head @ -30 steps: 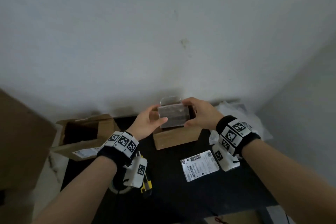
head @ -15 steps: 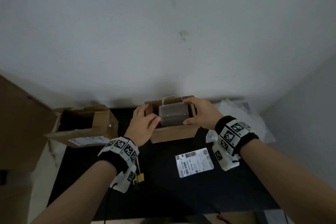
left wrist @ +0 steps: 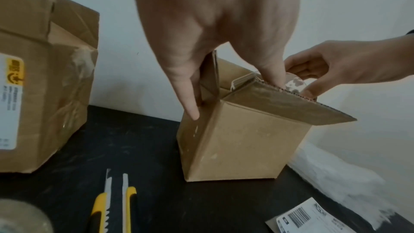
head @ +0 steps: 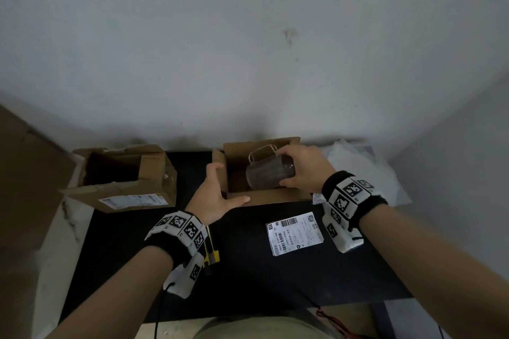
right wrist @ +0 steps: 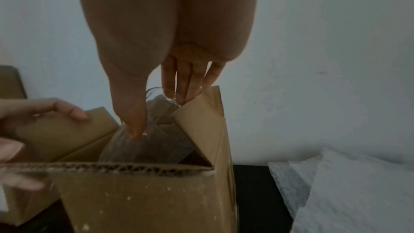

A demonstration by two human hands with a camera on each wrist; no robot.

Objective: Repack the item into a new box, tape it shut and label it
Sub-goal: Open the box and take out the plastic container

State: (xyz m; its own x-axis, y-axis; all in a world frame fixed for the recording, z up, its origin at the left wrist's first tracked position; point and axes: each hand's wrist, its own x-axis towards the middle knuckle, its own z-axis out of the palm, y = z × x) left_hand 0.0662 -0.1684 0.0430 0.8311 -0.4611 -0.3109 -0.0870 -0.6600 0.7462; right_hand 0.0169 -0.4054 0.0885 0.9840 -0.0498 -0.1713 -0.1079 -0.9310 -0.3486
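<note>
A clear glass mug [head: 268,177] with a wire-like handle lies on its side, partly inside the small open cardboard box [head: 271,197] at the back of the black table [head: 248,283]. My right hand [head: 292,168] grips the mug at its right end, thumb near me and fingers on the far side. In the right wrist view the mug [right wrist: 145,144] sits between the raised flaps. My left hand [head: 220,187] rests on the box's left front corner, fingers spread against the left flap and thumb along the front flap. The left hand holds nothing.
An older opened box [head: 129,195] with a label stands at the left. A loose shipping label [head: 294,232] lies in front of the small box. A yellow utility knife [left wrist: 112,206] and a tape roll [left wrist: 20,217] are near my left wrist. White packing sheets [head: 358,170] are at the right.
Both hands held the mug above the box before. Now my left hand has let go and moved to the box's left front corner, and my right hand has lowered the mug into the box.
</note>
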